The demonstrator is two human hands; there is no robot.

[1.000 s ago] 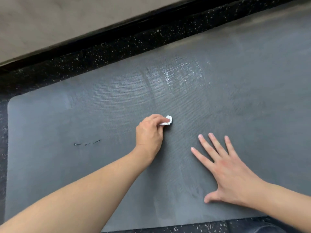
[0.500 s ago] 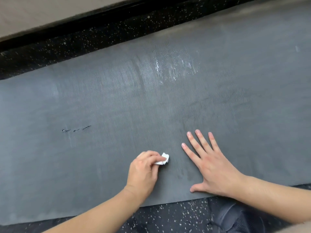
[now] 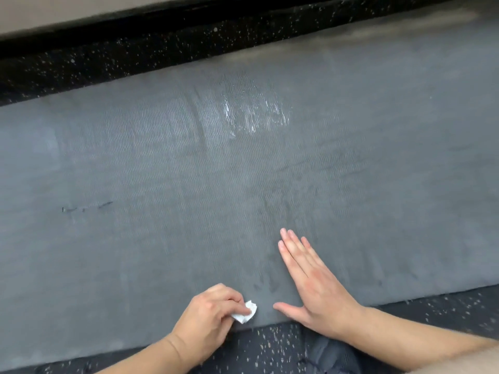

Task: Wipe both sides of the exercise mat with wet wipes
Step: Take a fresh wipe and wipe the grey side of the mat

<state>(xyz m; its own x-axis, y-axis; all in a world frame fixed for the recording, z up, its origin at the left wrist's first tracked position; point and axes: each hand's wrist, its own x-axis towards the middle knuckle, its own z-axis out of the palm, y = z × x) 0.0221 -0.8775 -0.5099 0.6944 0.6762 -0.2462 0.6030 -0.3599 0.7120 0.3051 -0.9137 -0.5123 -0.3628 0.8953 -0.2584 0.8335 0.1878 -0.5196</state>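
Both hands are working: left hand pinching a wipe, right hand lying flat on the soft, floppy mat, likely best lifted by its edge.

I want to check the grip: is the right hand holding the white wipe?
No, the left hand pinches the wet wipe near the mat's near edge, while the right hand lies flat and holds nothing.

A black floor flecked with white specks carries a grey exercise mat, spread flat across it. Speckled floor shows along the mat's far and near edges.
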